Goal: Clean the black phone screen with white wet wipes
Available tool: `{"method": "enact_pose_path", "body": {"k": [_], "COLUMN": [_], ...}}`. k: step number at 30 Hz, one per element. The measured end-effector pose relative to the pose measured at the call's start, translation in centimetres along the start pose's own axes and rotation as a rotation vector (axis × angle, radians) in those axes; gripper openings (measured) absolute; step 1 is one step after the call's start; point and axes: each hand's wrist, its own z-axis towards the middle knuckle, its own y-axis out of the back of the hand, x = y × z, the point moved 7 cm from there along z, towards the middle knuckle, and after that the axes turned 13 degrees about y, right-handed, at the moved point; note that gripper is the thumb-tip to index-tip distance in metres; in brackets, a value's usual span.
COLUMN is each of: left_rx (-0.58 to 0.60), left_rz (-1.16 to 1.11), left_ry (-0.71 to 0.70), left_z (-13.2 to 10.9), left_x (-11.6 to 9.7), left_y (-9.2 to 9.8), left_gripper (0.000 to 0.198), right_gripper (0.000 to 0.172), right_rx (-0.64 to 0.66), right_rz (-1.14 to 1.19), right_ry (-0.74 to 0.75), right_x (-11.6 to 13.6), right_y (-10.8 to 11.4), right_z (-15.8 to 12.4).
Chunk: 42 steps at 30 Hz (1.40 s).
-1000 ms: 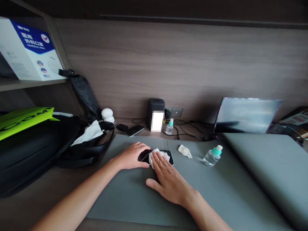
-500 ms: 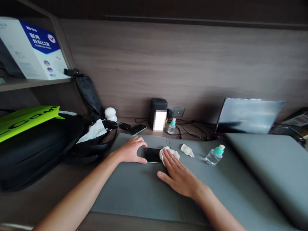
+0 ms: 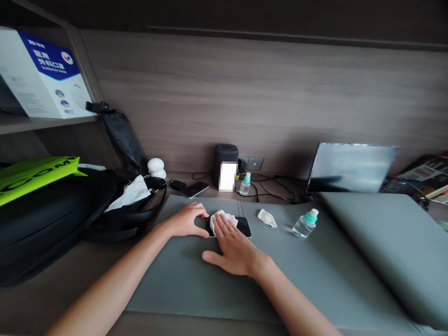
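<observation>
Observed, near to far: a grey mat (image 3: 196, 289) covers the counter from its near edge. Toward the mat's far edge, left of centre, lies a black phone (image 3: 243, 227), flat and screen up. The right hand (image 3: 231, 247) is spread flat and open, fingers pressing a white tissue (image 3: 221, 217) onto the phone's left half. The left hand (image 3: 185, 221) is curled around the phone's left end, gripping it against the mat.

Assessment: wiping calls for light, even pressure in full-length strokes, with the left hand's brace maintained so the phone cannot slide.

Beyond, to the right: a crumpled tissue (image 3: 267, 218) and a green-capped bottle (image 3: 305, 224). A second phone (image 3: 194, 189) lies at the counter's far edge.
</observation>
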Motion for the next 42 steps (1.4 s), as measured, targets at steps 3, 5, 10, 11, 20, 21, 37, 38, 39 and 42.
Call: {"method": "enact_pose_path", "body": {"k": [3, 5, 10, 11, 20, 21, 37, 38, 39, 42], "left_rx": [-0.005, -0.005, 0.013, 0.015, 0.007, 0.007, 0.018, 0.017, 0.016, 0.017], "left_rz": [-0.001, -0.003, 0.005, 0.005, -0.010, -0.004, -0.009, -0.011, -0.010, -0.004], "left_ry": [0.000, -0.003, -0.004, -0.004, 0.011, 0.010, -0.007, -0.007, -0.004, 0.007], "left_z": [-0.1, -0.1, -0.1, -0.1, -0.1, -0.1, -0.1, -0.1, -0.1, 0.0], "left_x": [-0.1, -0.1, 0.0, 0.0, 0.0, -0.1, 0.0, 0.0, 0.0, 0.1], "left_y": [0.1, 0.1, 0.0, 0.0, 0.0, 0.0, -0.1, 0.0, 0.0, 0.0], "left_gripper": [0.046, 0.046, 0.046, 0.046, 0.046, 0.045, 0.046, 0.046, 0.046, 0.046], "right_gripper": [0.103, 0.102, 0.091, 0.090, 0.105, 0.106, 0.095, 0.096, 0.096, 0.101], "right_rx": [-0.003, 0.005, -0.007, -0.016, 0.036, 0.044, -0.007, -0.001, 0.007, 0.049], "right_rz": [0.019, 0.030, 0.017, 0.009, 0.014, 0.025, -0.028, -0.029, -0.026, 0.001], "right_ry": [0.018, 0.030, 0.049, 0.048, -0.011, -0.001, 0.004, -0.012, -0.025, -0.051], "right_x": [0.8, 1.0, 0.1, -0.3, -0.6, -0.2, -2.3, -2.7, -3.0, -3.0], "right_y": [-0.1, -0.2, -0.1, 0.0, 0.1, 0.1, 0.2, 0.2, 0.2, 0.3], "right_z": [0.1, -0.5, -2.8, -3.2, -0.5, 0.0, -3.9, -4.0, -3.9, -2.8]}}
